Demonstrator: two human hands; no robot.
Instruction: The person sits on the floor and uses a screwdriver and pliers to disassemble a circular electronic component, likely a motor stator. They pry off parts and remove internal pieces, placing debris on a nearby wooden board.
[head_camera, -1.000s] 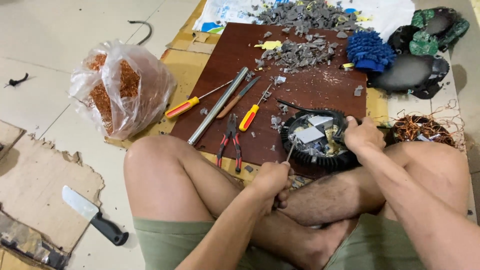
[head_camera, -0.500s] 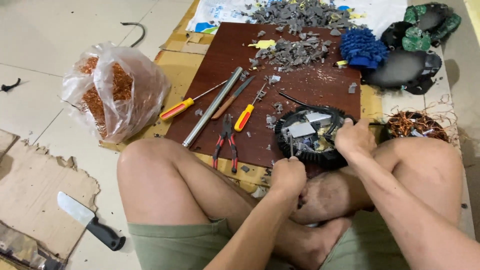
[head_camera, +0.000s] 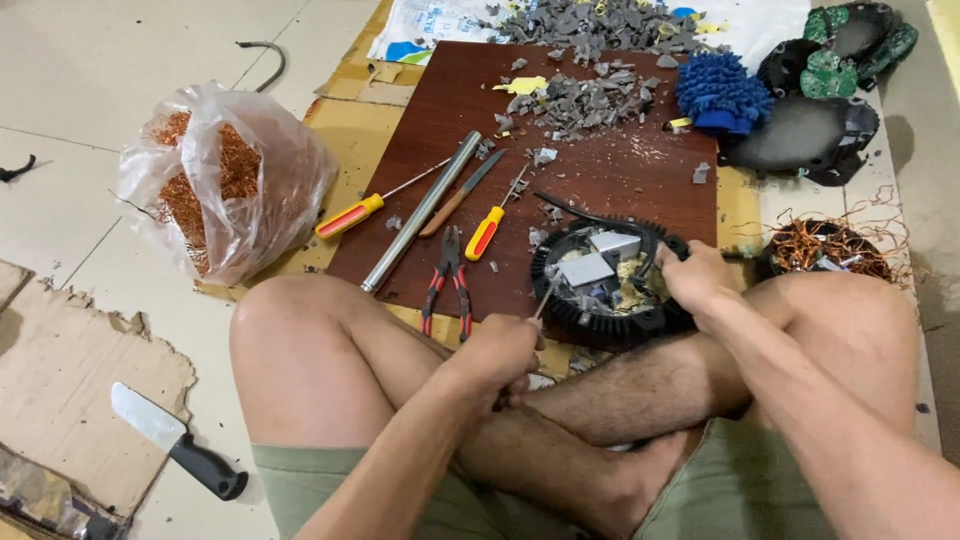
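Note:
I sit cross-legged on the floor. A round black housing (head_camera: 612, 318) holding grey blocks and pale parts rests on the near edge of a dark red board (head_camera: 600, 180). My right hand (head_camera: 695, 280) grips the housing's right rim. My left hand (head_camera: 497, 355) is closed on a thin metal tool (head_camera: 543, 298) whose tip reaches into the left side of the housing. The tool's handle is hidden in my fist.
On the board lie two yellow-and-red screwdrivers (head_camera: 352, 214), a metal rod (head_camera: 420, 212), red-handled pliers (head_camera: 449, 280) and grey plastic shards (head_camera: 585, 100). A clear bag of copper wire (head_camera: 215, 185) is left, a knife (head_camera: 175, 438) near left, a copper coil (head_camera: 825, 248) right.
My left hand has risen a little with the tool, and the tip now sits in the housing. My view has shifted slightly down and left. My right hand keeps its grip.

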